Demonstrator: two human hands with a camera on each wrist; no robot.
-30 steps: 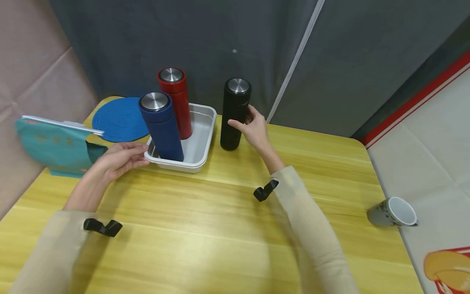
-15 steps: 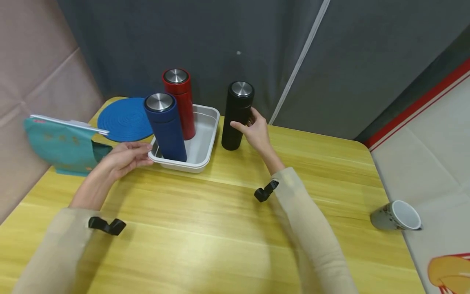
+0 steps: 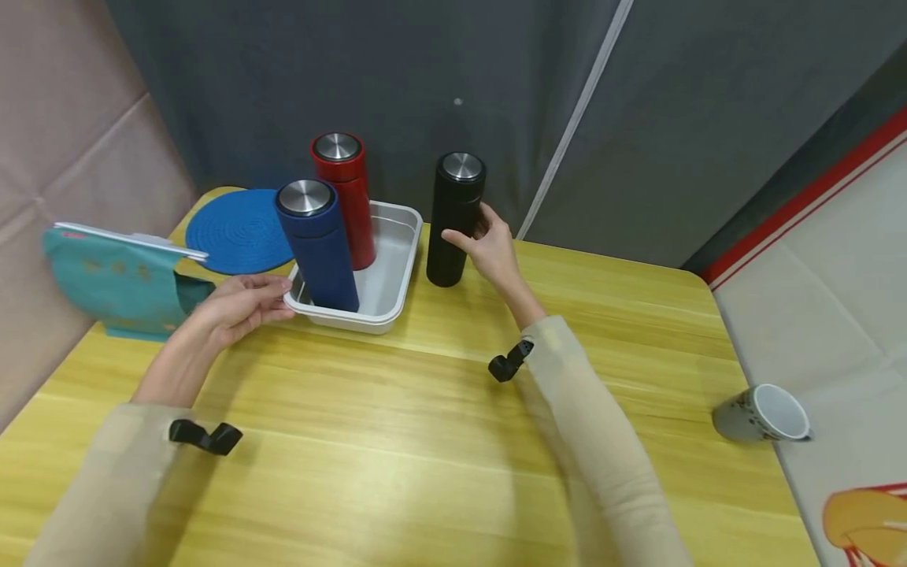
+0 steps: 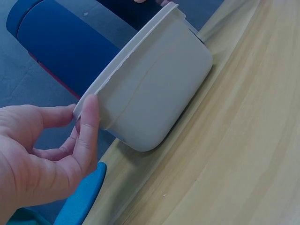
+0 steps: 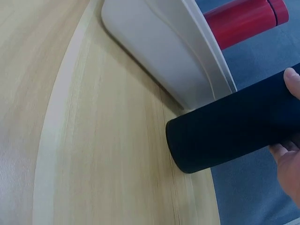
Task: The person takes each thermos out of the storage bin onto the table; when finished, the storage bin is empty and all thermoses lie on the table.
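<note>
Right hand (image 3: 489, 248) grip wraps black flask (image 3: 453, 216) mid-body, thumb in front, fingers behind; flask upright, looks just off bench (image 3: 425, 441), beside white tray (image 3: 407, 260). Left hand (image 3: 237, 307) fingertips pinch tray's near-left rim, steadying it. Blue flask (image 3: 316, 244) and red flask (image 3: 345, 197) stand in tray. Advice: keep flask vertical, lift clear over rim, aim for free right half, hold tray firm.

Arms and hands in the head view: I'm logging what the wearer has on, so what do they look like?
Both arms wear loose, long beige sleeves. A small black clip-like mount sits at each wrist: left, right. The left hand and right hand are bare, with no gloves, rings or watch visible.
</note>
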